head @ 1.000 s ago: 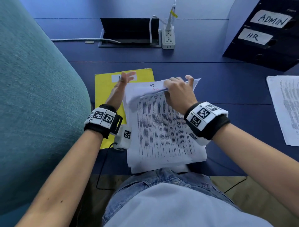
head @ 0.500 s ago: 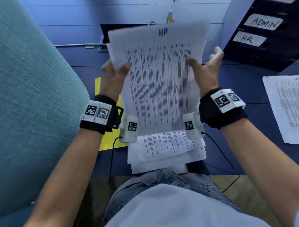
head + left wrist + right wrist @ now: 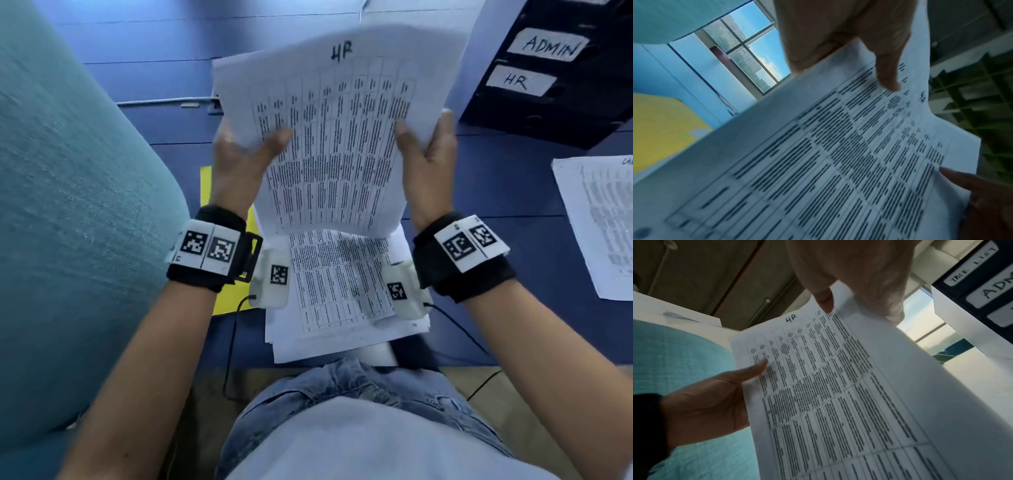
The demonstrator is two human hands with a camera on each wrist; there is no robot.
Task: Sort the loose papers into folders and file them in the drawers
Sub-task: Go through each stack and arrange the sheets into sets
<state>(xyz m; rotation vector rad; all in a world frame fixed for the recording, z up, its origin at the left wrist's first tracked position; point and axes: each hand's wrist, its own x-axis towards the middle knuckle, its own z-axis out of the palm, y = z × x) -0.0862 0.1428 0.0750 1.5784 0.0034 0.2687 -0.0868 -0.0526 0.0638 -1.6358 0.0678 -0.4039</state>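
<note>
— What's she got up there?

— A sheet [image 3: 337, 137] marked HR along its top edge, lifted clear above the stack of papers [image 3: 342, 308] on the desk. The left hand [image 3: 236, 164] pinches its left edge, thumb over the print; the right hand [image 3: 428, 154] pinches the right edge the same way. Held like that so the heading can be read, I'd say.

— And where does it go?

— Left of the stack, half under it, lies a yellow folder [image 3: 207, 185]. Beyond the stack to the right stands a drawer unit [image 3: 565, 113] labelled ADMIN and HR. Another printed sheet [image 3: 596, 222] lies to the stack's right.

— So the HR drawer?

— Probably, folder first.
</note>
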